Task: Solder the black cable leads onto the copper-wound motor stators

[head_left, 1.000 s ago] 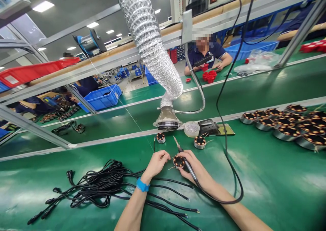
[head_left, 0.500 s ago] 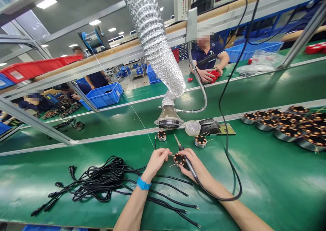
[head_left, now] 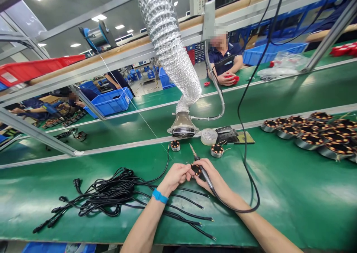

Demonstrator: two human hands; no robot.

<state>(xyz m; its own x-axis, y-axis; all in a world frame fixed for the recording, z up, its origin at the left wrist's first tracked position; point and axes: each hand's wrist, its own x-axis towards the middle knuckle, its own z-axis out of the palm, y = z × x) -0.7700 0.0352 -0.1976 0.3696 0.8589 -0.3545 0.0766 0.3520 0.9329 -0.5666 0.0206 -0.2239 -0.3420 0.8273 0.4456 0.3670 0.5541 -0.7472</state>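
Plainly, plenty is remaining, judging by how things are lying. At the lower left of the frame, a tangle of black cables (head_left: pixel 111 190) is sprawling, several loose ends passing beneath my left forearm and showing stripped tips at lower centre, joined to nothing. Near the middle, my left hand (head_left: pixel 176 175) is bringing thumb and fingers together at the edge of the stator I am working on; whether they are pinching one of its wires, I can't tell. Just above, a cabled stator (head_left: pixel 175 146) is sitting with a black cable running to it, so that one is looking wired. Next comes the held stator (head_left: pixel 196 169), at the centre, resting against the fingers of my right hand (head_left: pixel 215 175), which is also gripping a soldering iron (head_left: pixel 206 179), its tip pointing up and away from the windings. No cable is showing on this piece. Slightly right and above, a spare stator (head_left: pixel 216 151) is standing with pale leads free, and at the right edge a batch of stators (head_left: pixel 309 139) is waiting, apparently without cables.
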